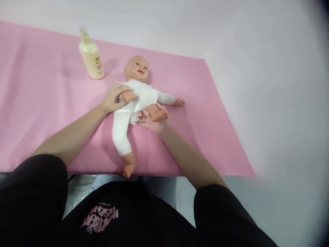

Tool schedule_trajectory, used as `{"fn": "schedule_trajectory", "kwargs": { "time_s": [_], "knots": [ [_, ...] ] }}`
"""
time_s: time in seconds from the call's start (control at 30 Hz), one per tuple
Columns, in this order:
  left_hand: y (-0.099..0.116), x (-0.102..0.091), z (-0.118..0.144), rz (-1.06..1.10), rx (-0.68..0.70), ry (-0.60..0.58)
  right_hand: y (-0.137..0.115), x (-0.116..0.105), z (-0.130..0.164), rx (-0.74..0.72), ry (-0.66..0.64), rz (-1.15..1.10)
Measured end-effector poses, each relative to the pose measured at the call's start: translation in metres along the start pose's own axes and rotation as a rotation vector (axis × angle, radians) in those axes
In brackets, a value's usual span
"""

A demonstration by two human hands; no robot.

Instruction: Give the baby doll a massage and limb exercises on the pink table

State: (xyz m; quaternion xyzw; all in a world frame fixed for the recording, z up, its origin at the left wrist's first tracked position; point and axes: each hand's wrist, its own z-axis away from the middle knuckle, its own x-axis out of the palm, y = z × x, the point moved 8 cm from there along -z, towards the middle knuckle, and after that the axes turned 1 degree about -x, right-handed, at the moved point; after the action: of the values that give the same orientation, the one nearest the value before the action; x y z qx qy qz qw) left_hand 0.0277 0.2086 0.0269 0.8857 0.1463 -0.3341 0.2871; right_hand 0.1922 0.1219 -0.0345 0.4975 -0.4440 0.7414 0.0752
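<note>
**Both hands on the doll, one leg lifted**

Right now my left hand (114,97) is curled over the doll (136,99) at its near arm and side, the grip closed around that little arm, I think to keep the body from sliding. My right hand (151,121) lies palm up under the doll's bent leg, fingers open and cupping the bare foot rather than clamping it, so the leg rests raised on my palm. The doll lies on its back in a white suit, in the middle of the pink mat (38,103) that covers the tabletop, its other leg stretched toward me and its foot at the mat's near edge. A cream lotion bottle (91,56) stands upright beyond the doll's head, apart from both hands.
</note>
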Motion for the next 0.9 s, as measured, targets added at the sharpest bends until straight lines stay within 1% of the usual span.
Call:
{"fn": "schedule_trajectory", "kwargs": {
  "time_s": [0.17, 0.33, 0.6, 0.7, 0.9],
  "knots": [
    [0.0013, -0.0009, -0.0007, 0.026, -0.012, 0.005, 0.0012, 0.0005, -0.0005, 0.024, 0.012, -0.030],
    [0.0020, -0.0018, -0.0019, 0.015, -0.042, -0.002, 0.0012, -0.0017, -0.0013, 0.023, 0.028, 0.006],
    [0.0008, -0.0008, -0.0017, 0.000, -0.031, -0.003, 0.0005, -0.0028, -0.0001, 0.011, 0.021, 0.048],
    [0.0007, -0.0009, -0.0008, 0.006, -0.012, 0.007, 0.0009, -0.0028, 0.0002, 0.013, 0.031, 0.041],
    [0.0006, -0.0013, -0.0006, 0.014, -0.020, 0.005, 0.0040, -0.0052, 0.0002, 0.034, 0.052, 0.011]
  ]
}}
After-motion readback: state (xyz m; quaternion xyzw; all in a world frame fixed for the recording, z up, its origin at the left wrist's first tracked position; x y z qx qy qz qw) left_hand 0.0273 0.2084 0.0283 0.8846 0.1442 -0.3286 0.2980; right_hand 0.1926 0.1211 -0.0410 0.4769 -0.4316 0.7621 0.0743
